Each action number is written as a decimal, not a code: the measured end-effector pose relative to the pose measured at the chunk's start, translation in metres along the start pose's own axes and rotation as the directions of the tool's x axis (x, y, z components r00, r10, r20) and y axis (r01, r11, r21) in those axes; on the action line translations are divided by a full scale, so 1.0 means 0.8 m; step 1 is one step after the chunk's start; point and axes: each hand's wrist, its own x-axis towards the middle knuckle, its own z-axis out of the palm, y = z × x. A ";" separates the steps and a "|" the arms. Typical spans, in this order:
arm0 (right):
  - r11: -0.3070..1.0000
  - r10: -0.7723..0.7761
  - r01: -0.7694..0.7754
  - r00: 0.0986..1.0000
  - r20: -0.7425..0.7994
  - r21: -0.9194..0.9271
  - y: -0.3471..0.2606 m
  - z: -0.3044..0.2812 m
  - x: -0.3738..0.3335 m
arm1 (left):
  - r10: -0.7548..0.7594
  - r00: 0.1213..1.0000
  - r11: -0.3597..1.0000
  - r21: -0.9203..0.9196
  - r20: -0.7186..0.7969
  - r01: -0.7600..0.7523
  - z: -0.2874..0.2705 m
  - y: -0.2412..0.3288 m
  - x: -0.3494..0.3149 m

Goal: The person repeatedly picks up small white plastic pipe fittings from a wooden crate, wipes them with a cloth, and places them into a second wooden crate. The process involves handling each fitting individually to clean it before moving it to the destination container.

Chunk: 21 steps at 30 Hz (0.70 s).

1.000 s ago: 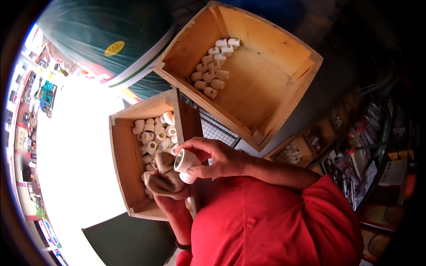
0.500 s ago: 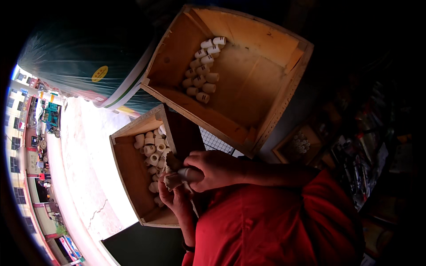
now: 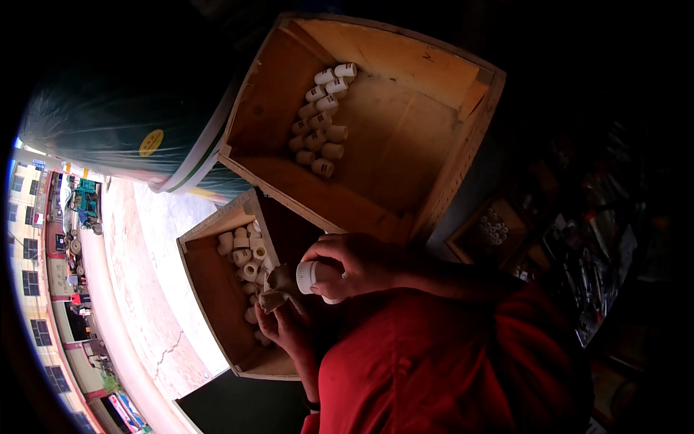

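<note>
A white cylindrical piece with a ribbed end (image 3: 307, 276) sits in my right hand (image 3: 350, 264), whose fingers are wrapped round it. Just below and to its left, my left hand (image 3: 290, 327) pinches a crumpled grey-beige cloth (image 3: 276, 298). The cloth lies close to the ribbed end; whether they touch I cannot tell. Under both hands is the smaller wooden box (image 3: 206, 307), with a loose heap of white hollow fittings (image 3: 249, 271) inside, partly hidden by the cloth and my left hand.
Beyond stands a larger wooden box (image 3: 463, 170) with similar white pieces (image 3: 315, 139) lined up in rows along its left side. A small box of little white rings (image 3: 494, 228) is at the right. A plastic-wrapped dark bundle (image 3: 108, 137) fills the upper left.
My right hand has turned and drawn slightly up and right, off the cloth, so the ribbed end now shows. My left hand has shifted a little lower with the cloth.
</note>
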 end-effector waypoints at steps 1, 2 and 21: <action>1.000 0.020 -0.020 1.000 0.013 0.013 0.002 -0.001 0.000 | -0.204 0.978 0.952 -0.224 0.035 0.207 0.000 0.001 0.001; 1.000 0.017 -0.017 1.000 0.016 0.018 0.002 -0.002 0.000 | -0.386 0.915 0.814 -0.425 0.114 0.396 -0.001 0.003 0.002; 0.999 0.034 -0.036 0.999 0.039 0.041 0.001 -0.008 0.006 | -0.551 0.774 0.235 -0.832 0.311 0.502 -0.007 0.034 0.026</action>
